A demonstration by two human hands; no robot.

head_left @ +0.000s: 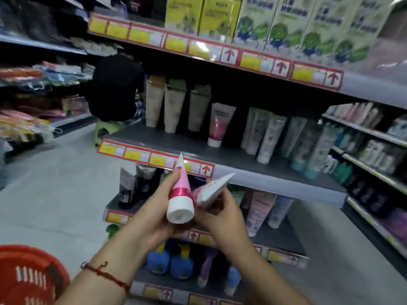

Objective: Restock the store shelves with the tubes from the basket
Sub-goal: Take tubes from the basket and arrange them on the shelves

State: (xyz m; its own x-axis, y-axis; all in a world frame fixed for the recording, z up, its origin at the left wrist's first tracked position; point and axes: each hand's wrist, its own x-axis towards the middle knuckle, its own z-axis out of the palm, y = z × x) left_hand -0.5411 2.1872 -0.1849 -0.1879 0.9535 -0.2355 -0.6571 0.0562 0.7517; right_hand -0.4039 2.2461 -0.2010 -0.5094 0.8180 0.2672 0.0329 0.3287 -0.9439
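1. Two tubes are up in front of me, one in each hand, before the middle shelf [253, 159].
2. My left hand [154, 213] curls its fingers round the pink tube [181, 195]; its white cap faces me and the crimped end points up.
3. My right hand [222, 216] pinches the white tube [212, 189], tilted up to the right, its near end touching the pink one's cap.
4. On that shelf a matching pink tube on the shelf [219, 125] stands cap down, with pale tubes either side.
5. At my lower left sits the red basket [28, 276]; I cannot tell what it holds.
6. A person in black [115, 86] crouches down the aisle.
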